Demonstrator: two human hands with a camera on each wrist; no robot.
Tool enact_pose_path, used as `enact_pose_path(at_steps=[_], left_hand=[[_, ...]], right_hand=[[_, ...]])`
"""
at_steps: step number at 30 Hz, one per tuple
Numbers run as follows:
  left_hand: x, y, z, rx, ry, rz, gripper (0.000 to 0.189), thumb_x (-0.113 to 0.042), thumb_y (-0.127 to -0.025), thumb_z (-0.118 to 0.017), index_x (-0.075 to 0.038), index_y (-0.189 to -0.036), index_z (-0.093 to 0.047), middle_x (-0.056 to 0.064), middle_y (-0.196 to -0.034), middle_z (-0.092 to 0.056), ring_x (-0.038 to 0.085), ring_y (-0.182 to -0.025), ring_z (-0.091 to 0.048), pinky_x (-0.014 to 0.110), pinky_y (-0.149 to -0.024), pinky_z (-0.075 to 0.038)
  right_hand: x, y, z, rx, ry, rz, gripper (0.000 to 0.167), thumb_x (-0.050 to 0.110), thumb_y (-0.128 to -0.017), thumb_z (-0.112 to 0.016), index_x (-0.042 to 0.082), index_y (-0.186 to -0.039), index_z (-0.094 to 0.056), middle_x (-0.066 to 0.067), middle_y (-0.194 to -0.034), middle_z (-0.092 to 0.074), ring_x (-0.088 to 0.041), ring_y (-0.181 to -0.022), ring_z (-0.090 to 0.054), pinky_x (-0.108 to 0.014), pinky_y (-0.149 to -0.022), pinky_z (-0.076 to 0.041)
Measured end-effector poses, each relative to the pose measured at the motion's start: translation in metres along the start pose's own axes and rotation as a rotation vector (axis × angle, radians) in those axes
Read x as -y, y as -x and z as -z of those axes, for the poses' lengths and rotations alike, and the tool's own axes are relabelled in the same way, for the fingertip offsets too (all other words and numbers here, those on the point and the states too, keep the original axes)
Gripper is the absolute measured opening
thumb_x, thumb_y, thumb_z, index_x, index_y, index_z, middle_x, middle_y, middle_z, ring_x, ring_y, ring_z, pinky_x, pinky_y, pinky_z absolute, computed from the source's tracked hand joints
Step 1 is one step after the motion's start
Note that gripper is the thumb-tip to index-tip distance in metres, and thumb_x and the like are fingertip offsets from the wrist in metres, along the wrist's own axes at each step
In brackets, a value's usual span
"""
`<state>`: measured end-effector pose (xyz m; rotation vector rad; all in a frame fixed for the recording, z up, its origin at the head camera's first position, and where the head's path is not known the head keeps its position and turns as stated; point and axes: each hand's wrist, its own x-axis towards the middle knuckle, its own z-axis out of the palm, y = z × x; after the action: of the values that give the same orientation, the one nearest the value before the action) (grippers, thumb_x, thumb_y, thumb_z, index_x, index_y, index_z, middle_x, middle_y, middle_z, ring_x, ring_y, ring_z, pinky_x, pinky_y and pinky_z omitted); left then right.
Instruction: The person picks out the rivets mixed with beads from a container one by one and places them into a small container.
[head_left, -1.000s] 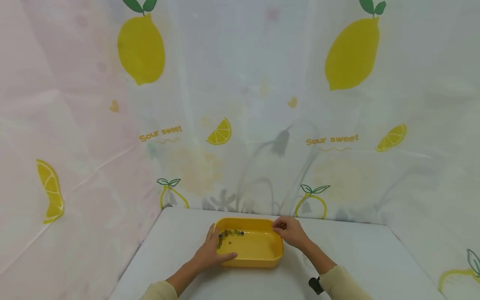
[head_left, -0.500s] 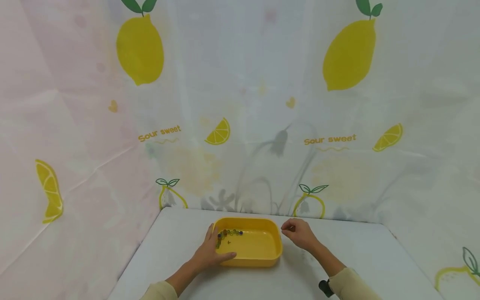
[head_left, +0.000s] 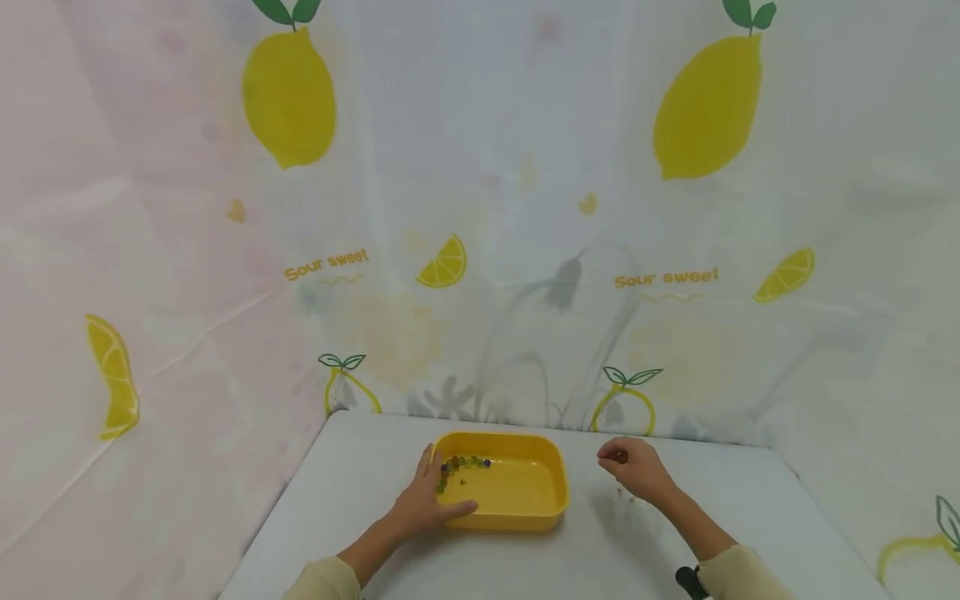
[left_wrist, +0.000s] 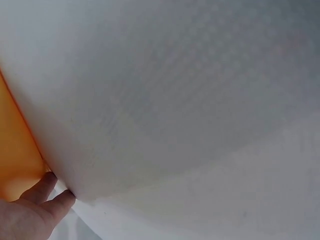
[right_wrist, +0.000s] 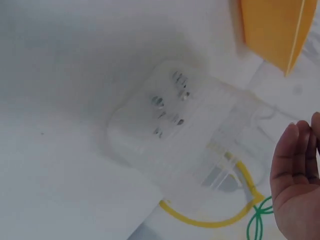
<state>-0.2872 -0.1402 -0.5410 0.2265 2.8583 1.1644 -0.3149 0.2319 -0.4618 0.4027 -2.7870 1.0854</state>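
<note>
A yellow plastic basin sits on the white table, with a row of coloured glass marbles along its back left inside. My left hand rests on its left front corner, fingers spread along the left side, thumb straight over the near rim. To the right of the basin, my right hand is raised, fingers bent toward the thumb; I cannot tell whether something small is between the fingertips. Below and beside that hand, a clear plastic container holds several small clear glassy pieces; it barely shows in the head view.
The white table meets a curtain printed with lemons at the back and sides. A tiny dark bit lies on the basin floor. A dark device is strapped near my right sleeve.
My right hand has moved from over the basin's right rim to the right, toward the clear container. The left hand stays on the basin, and the marbles lie as before.
</note>
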Motion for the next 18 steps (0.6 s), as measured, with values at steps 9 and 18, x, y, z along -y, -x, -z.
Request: enact_pose_path(at_steps=[9, 18], left_hand=[[-0.003, -0.003, 0.006, -0.007, -0.009, 0.003, 0.119, -0.062, -0.075, -0.076, 0.002, -0.156, -0.017, 0.023, -0.165, -0.005, 0.046, -0.138, -0.04, 0.06, -0.101, -0.044], [0.0, -0.004, 0.0, -0.002, 0.008, 0.003, 0.118, -0.061, -0.076, -0.076, 0.004, -0.156, -0.018, 0.024, -0.164, -0.005, 0.046, -0.139, -0.039, 0.059, -0.102, -0.044]], right_hand=[[-0.019, 0.016, 0.02, -0.049, 0.039, -0.011, 0.005, 0.004, -0.087, -0.071, 0.003, -0.091, -0.071, -0.002, -0.084, -0.07, -0.01, -0.073, -0.063, -0.022, -0.06, -0.051], [-0.03, 0.03, 0.035, -0.031, -0.012, -0.071, 0.009, 0.004, -0.088, -0.07, -0.001, -0.094, -0.07, -0.005, -0.085, -0.07, -0.015, -0.07, -0.065, -0.022, -0.059, -0.052]])
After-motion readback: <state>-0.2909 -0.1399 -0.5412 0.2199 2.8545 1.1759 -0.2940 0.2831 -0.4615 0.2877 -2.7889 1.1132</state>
